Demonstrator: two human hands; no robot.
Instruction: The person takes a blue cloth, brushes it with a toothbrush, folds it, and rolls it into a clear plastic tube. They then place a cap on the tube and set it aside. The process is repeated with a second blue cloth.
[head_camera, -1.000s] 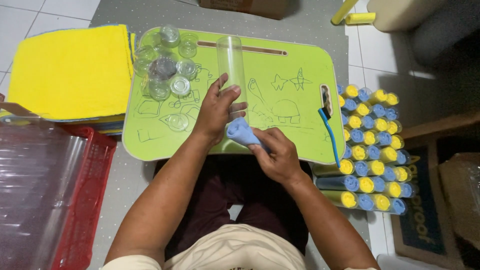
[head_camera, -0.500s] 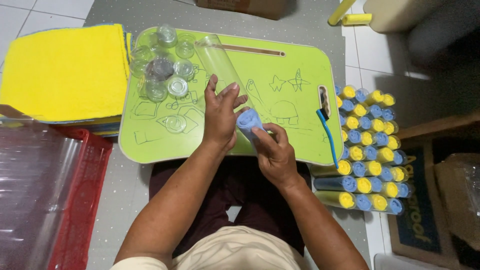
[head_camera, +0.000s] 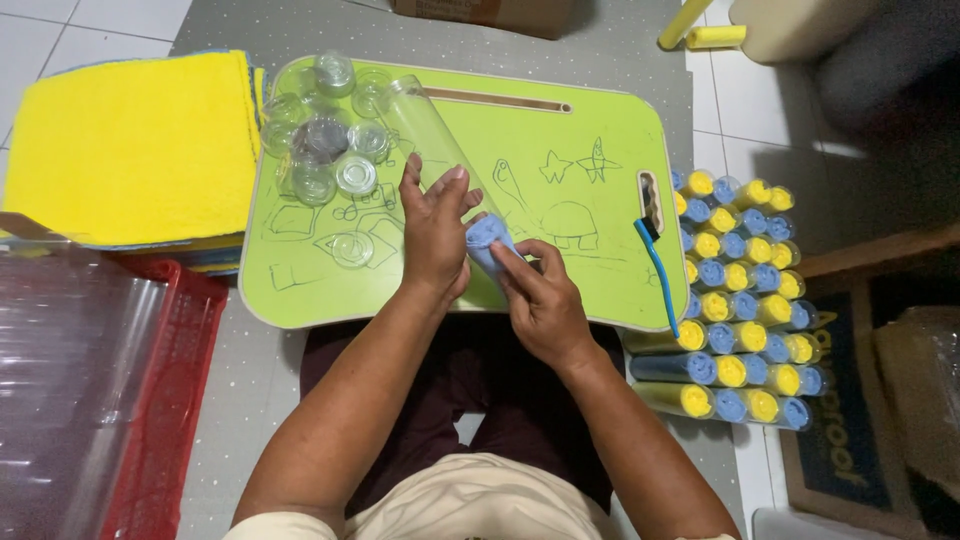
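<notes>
Two hands (head_camera: 490, 265) clamp a blue roll (head_camera: 487, 240) entering a clear tube (head_camera: 435, 130); filled tubes (head_camera: 740, 300) stack at three o'clock, loose caps (head_camera: 325, 150) at ten.

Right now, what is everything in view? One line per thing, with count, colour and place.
lap tray: one, light green with line drawings, over the person's knees
clear tube: one, transparent, lying on the tray under the left hand
blue roll: one, at the tube's near end
clear caps: about ten, tray's far left corner
toothbrush: one, blue, tray's right edge
filled tubes: many, yellow and blue ends, stacked right of tray
yellow sheets: a stack, left
red basket: one, near left
left hand: holds the tube
right hand: pinches the roll
</notes>
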